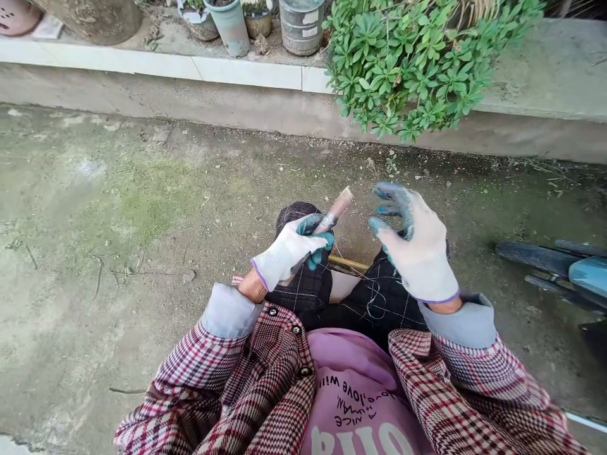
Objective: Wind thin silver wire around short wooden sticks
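My left hand (pixel 290 249), in a white glove with blue-green coated fingers, is closed around a wooden stick (pixel 340 203). The stick slants up to the right, and thin pale string or wire is wound around it just past my fingers. From there a loose strand (pixel 376 298) trails down in loops over the dark checked trousers. My right hand (pixel 420 243), gloved the same way, is raised to the right of the stick's tip. Its fingers are apart, and I see nothing held in it. A yellowish rod (pixel 349 261) shows between my knees, partly hidden.
Mossy concrete ground (pixel 142 208) lies around me. Ahead runs a low ledge (pixel 246 74) with several pots, a metal bucket (pixel 302 28) and a leafy green bush (pixel 408 69) overhanging its edge. At right is a blue object with a black wheel (pixel 535 254).
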The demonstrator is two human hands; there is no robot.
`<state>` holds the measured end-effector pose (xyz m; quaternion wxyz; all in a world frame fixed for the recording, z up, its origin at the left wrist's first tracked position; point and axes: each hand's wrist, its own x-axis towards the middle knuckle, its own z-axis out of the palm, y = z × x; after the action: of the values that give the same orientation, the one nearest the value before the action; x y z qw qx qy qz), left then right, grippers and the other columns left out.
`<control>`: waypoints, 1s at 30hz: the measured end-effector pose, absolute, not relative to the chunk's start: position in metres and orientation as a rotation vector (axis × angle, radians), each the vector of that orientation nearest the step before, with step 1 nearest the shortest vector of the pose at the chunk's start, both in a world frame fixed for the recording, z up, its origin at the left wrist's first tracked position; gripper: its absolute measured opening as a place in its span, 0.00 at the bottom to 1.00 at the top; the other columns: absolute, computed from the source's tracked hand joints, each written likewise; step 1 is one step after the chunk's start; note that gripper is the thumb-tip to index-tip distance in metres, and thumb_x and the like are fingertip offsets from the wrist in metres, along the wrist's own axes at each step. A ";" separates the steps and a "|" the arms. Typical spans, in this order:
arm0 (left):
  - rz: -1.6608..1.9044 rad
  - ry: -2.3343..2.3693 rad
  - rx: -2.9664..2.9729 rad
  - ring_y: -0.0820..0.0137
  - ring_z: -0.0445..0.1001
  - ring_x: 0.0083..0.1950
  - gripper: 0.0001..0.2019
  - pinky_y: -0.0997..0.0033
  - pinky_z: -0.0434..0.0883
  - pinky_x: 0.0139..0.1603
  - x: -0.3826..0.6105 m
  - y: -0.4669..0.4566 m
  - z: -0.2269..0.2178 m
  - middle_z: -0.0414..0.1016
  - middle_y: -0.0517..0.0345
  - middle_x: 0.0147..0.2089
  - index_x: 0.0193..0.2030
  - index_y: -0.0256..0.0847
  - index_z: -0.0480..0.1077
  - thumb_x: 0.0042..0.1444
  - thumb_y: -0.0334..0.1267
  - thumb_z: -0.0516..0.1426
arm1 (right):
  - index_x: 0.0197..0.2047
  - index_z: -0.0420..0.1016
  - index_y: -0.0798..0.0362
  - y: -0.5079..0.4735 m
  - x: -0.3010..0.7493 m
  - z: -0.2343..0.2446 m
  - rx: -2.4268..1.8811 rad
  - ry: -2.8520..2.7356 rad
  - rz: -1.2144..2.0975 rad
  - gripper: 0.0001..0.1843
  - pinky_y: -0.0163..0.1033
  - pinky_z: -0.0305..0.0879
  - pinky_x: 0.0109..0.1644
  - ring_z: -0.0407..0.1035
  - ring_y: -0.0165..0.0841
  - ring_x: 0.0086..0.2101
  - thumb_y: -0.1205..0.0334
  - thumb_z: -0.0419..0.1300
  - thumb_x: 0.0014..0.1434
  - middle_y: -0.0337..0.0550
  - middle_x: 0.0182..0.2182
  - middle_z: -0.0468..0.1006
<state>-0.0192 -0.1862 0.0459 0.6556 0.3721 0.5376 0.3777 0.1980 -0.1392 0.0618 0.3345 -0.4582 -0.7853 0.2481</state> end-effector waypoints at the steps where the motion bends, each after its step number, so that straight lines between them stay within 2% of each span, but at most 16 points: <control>1: 0.850 1.174 0.795 0.76 0.68 0.21 0.16 0.75 0.67 0.21 -0.020 -0.188 0.048 0.73 0.63 0.29 0.49 0.37 0.73 0.55 0.41 0.64 | 0.69 0.70 0.46 -0.144 0.197 0.056 -1.228 -1.920 0.811 0.28 0.55 0.73 0.63 0.76 0.46 0.58 0.53 0.63 0.68 0.51 0.62 0.79; 4: 0.833 1.069 0.732 0.74 0.69 0.19 0.20 0.76 0.66 0.17 -0.021 -0.191 0.052 0.74 0.63 0.27 0.53 0.37 0.72 0.60 0.49 0.63 | 0.63 0.75 0.51 -0.165 0.186 0.036 -1.167 -1.755 1.432 0.29 0.50 0.79 0.53 0.81 0.43 0.46 0.46 0.68 0.64 0.50 0.49 0.85; 6: 0.846 1.050 0.716 0.76 0.64 0.16 0.22 0.77 0.62 0.15 -0.023 -0.191 0.053 0.72 0.65 0.25 0.55 0.38 0.72 0.62 0.52 0.63 | 0.58 0.78 0.53 -0.184 0.179 0.025 -1.157 -1.670 1.689 0.25 0.47 0.80 0.43 0.80 0.39 0.34 0.44 0.64 0.67 0.44 0.35 0.85; 7: 0.854 1.053 0.696 0.78 0.61 0.16 0.22 0.78 0.60 0.15 -0.024 -0.189 0.053 0.70 0.66 0.24 0.54 0.38 0.73 0.61 0.51 0.63 | 0.56 0.79 0.52 -0.192 0.178 0.021 -1.213 -1.638 1.647 0.22 0.47 0.79 0.44 0.80 0.39 0.35 0.45 0.61 0.70 0.43 0.34 0.85; 9: 0.830 1.097 0.657 0.80 0.57 0.16 0.18 0.79 0.57 0.16 -0.029 -0.185 0.051 0.67 0.68 0.24 0.50 0.37 0.74 0.59 0.46 0.65 | 0.54 0.81 0.50 -0.205 0.183 0.017 -1.311 -1.688 1.418 0.18 0.46 0.78 0.50 0.81 0.39 0.41 0.50 0.56 0.73 0.45 0.39 0.86; 11: 0.770 1.221 0.699 0.80 0.58 0.18 0.13 0.79 0.57 0.18 -0.034 -0.180 0.045 0.64 0.68 0.24 0.45 0.37 0.74 0.58 0.42 0.65 | 0.55 0.82 0.47 -0.213 0.192 0.021 -1.333 -1.923 1.184 0.16 0.45 0.76 0.54 0.81 0.40 0.47 0.57 0.55 0.73 0.46 0.46 0.87; 13: 0.685 1.412 0.921 0.77 0.63 0.22 0.08 0.77 0.62 0.23 -0.036 -0.177 0.031 0.67 0.64 0.26 0.42 0.37 0.75 0.60 0.39 0.63 | 0.55 0.82 0.46 -0.214 0.202 0.033 -1.249 -2.272 1.022 0.17 0.44 0.76 0.50 0.82 0.41 0.43 0.61 0.55 0.71 0.46 0.46 0.88; 15: 0.503 1.579 1.317 0.72 0.70 0.28 0.07 0.73 0.68 0.31 -0.032 -0.177 0.014 0.74 0.58 0.31 0.44 0.37 0.76 0.61 0.36 0.62 | 0.53 0.83 0.46 -0.209 0.209 0.050 -1.109 -2.575 0.870 0.16 0.44 0.76 0.44 0.82 0.41 0.37 0.61 0.56 0.69 0.46 0.42 0.89; 17: 0.205 1.610 1.693 0.66 0.75 0.33 0.11 0.69 0.71 0.38 -0.023 -0.181 -0.001 0.78 0.54 0.34 0.50 0.39 0.78 0.60 0.33 0.63 | 0.51 0.84 0.47 -0.196 0.216 0.065 -1.036 -2.721 0.727 0.15 0.45 0.75 0.39 0.80 0.42 0.32 0.59 0.56 0.70 0.47 0.39 0.88; 19: -0.016 1.522 1.862 0.62 0.77 0.33 0.14 0.66 0.72 0.39 -0.012 -0.188 -0.007 0.78 0.53 0.33 0.51 0.42 0.79 0.57 0.32 0.65 | 0.53 0.84 0.49 -0.175 0.225 0.070 -1.111 -2.681 0.618 0.18 0.49 0.76 0.41 0.81 0.44 0.34 0.56 0.54 0.72 0.50 0.41 0.88; 20: -0.045 1.452 1.884 0.62 0.76 0.32 0.13 0.66 0.71 0.38 -0.007 -0.192 -0.006 0.78 0.54 0.31 0.48 0.43 0.80 0.55 0.33 0.66 | 0.53 0.84 0.49 -0.163 0.229 0.067 -1.190 -2.602 0.613 0.18 0.49 0.77 0.45 0.82 0.45 0.37 0.55 0.54 0.72 0.50 0.43 0.88; 23: 0.163 1.176 1.804 0.67 0.73 0.30 0.03 0.69 0.69 0.35 -0.001 -0.201 0.011 0.74 0.59 0.28 0.37 0.42 0.78 0.58 0.37 0.64 | 0.48 0.85 0.47 -0.137 0.238 0.038 -1.375 -2.322 0.843 0.18 0.48 0.78 0.48 0.82 0.43 0.40 0.53 0.54 0.71 0.47 0.41 0.87; 25: 0.399 1.092 1.645 0.70 0.70 0.30 0.06 0.71 0.68 0.34 -0.003 -0.201 0.025 0.73 0.60 0.29 0.35 0.40 0.76 0.59 0.39 0.63 | 0.43 0.85 0.50 -0.136 0.236 0.012 -1.384 -2.269 1.065 0.17 0.48 0.79 0.47 0.81 0.44 0.40 0.50 0.57 0.67 0.48 0.39 0.87; 28: 0.678 1.185 1.324 0.73 0.67 0.31 0.09 0.74 0.67 0.32 -0.009 -0.197 0.039 0.71 0.61 0.31 0.38 0.38 0.74 0.57 0.41 0.65 | 0.43 0.86 0.50 -0.161 0.221 -0.019 -1.385 -2.290 1.131 0.18 0.49 0.80 0.44 0.81 0.44 0.37 0.49 0.57 0.68 0.49 0.37 0.87; 30: 0.756 1.188 1.061 0.76 0.62 0.25 0.12 0.75 0.63 0.26 -0.011 -0.194 0.044 0.67 0.65 0.29 0.44 0.39 0.73 0.58 0.44 0.64 | 0.45 0.86 0.48 -0.182 0.210 -0.026 -1.365 -2.326 1.136 0.17 0.49 0.79 0.41 0.81 0.45 0.37 0.48 0.60 0.67 0.48 0.36 0.87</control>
<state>-0.0107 -0.1943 0.0444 0.6358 0.4646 0.5201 0.3308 0.2103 -0.1819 -0.0262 0.1071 -0.4637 -0.7902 0.3860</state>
